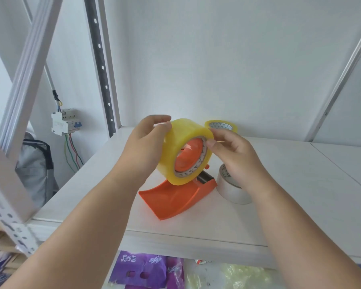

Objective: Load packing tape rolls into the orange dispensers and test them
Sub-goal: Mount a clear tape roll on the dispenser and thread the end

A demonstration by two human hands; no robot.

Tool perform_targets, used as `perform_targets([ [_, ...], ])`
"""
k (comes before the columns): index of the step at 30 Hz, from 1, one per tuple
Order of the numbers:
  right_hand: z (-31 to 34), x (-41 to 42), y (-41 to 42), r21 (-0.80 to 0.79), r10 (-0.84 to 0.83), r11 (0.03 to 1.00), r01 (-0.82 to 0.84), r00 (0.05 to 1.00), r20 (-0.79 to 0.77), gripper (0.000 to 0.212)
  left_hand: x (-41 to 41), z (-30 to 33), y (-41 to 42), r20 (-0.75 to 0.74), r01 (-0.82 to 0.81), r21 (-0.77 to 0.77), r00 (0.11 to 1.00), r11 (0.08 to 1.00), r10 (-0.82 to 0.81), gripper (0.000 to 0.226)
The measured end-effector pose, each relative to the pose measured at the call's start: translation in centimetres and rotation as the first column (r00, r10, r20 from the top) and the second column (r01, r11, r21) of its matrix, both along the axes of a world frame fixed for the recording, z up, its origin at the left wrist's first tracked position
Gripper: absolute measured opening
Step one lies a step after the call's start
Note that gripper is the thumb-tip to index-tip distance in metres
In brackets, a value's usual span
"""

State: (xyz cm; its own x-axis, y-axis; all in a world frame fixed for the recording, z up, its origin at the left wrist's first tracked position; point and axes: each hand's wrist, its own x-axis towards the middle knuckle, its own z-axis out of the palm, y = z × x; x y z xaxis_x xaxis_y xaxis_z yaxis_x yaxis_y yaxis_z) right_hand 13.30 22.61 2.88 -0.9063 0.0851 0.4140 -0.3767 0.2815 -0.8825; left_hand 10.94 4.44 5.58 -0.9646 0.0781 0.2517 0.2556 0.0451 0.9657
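Yellow tape roll (180,147) sits on the orange dispenser (175,197) hub at shelf (290,205) centre. Your left hand (146,142) grips its far-left rim to steady it; your right hand (231,155) pinches the near edge, likely hunting the tape end. 2 spare rolls wait right: white (229,190) near, yellow (221,125) far.

bright even daylight, soft shadows, wide-angle bending at edges.
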Motion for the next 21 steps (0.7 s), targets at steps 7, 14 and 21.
perform_targets([
  [7, -0.5, -0.3, 1.1, -0.067, 0.124, 0.991, -0.118, 0.989, 0.081, 0.023, 0.2, 0.8, 0.2, -0.072, -0.029, -0.093, 0.997, 0.995, 0.022, 0.038],
  [14, -0.7, 0.2, 0.7, -0.115, 0.211, 0.973, -0.199, 0.973, 0.094, 0.018, 0.2, 1.2, -0.3, -0.099, 0.043, -0.279, 0.992, 0.959, -0.073, 0.047],
  [21, -1.6, 0.5, -1.8, 0.233, 0.072, 0.969, -0.083, 0.996, 0.054, 0.022, -0.2, -0.4, -0.9, -0.108, -0.017, -0.487, 0.993, 0.873, -0.040, 0.025],
])
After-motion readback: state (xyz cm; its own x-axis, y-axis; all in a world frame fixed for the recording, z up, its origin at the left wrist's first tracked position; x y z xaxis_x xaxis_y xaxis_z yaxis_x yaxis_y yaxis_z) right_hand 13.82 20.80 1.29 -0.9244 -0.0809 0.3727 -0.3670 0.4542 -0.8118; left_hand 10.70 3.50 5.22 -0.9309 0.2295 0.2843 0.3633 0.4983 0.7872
